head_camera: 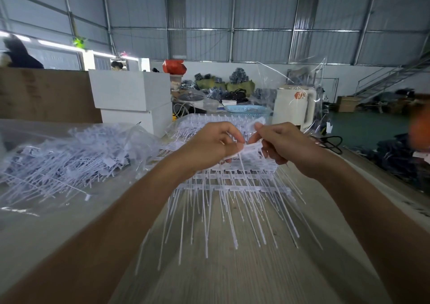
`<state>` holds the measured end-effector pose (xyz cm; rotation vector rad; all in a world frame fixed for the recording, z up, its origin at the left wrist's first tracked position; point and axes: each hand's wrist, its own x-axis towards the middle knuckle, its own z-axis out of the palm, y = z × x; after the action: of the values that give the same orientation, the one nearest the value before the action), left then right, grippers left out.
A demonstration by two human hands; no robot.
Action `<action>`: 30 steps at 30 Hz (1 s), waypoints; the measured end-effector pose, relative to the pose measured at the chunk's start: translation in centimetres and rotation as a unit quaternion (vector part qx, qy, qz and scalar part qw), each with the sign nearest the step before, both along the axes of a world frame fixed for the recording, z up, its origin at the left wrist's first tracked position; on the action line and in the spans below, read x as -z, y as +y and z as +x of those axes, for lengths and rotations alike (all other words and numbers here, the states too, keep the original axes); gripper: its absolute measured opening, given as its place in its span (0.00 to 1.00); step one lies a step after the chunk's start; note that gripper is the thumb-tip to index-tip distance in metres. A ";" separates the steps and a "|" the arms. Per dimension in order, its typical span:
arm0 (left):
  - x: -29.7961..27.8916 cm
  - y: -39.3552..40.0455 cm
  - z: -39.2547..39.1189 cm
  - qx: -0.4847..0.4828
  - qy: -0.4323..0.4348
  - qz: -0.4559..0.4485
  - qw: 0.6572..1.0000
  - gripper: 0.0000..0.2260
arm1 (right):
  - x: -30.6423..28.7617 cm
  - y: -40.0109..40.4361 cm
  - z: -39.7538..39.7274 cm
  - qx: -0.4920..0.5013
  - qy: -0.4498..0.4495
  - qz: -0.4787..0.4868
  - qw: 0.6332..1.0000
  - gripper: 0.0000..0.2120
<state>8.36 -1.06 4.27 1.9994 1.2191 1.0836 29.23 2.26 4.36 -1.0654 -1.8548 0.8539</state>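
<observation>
The wooden counter (232, 280) carries the whole job, which I judge to be breaking white plastic tag ties off their moulded strips. A clear plastic bag (28, 129) lies spread on the counter's left part. On it sits a wide pile of loose ties (69, 154), single pieces pointing every way. I take this pile to be the finished share, and it is already large. In the middle of the counter, directly below the hands, lies the stack of joined strips (232, 187). At least 4 crossbars show one behind another, with their thin tails fanning toward the camera. A further heap of white ties (209, 122) lies beyond the hands, too blurred to tell whether they are loose or joined. By this reading a good part is done and a comparable part is left. Raised just above the stack is the held strip (252, 149), the 1 piece in work, its tails hanging down. The left hand (214, 145) pinches one end of it between thumb and curled fingers. The right hand (286, 145) pinches it the same way just beside, so the 2 hands almost touch. Whether any tie has come off this strip cannot be told. Farther back stand a white kettle-like appliance (293, 108) and a blue basket (247, 110).
</observation>
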 end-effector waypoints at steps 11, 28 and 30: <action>0.6 0.0 1.1 -0.044 0.057 0.022 0.997 0.17 | -0.1 -0.3 0.9 -0.147 -0.002 -0.022 0.989 0.12; -0.3 0.7 0.1 0.007 -0.152 -0.229 0.961 0.20 | -0.5 -0.6 -1.1 -0.002 -0.113 0.359 0.927 0.15; -0.6 0.3 0.2 -0.014 -0.116 -0.168 0.979 0.19 | -0.1 -0.3 -1.0 0.013 -0.100 0.317 0.943 0.08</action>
<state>8.54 -0.72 4.86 1.5600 1.2164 1.0132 28.27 1.97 4.46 -0.7743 -2.0679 0.0952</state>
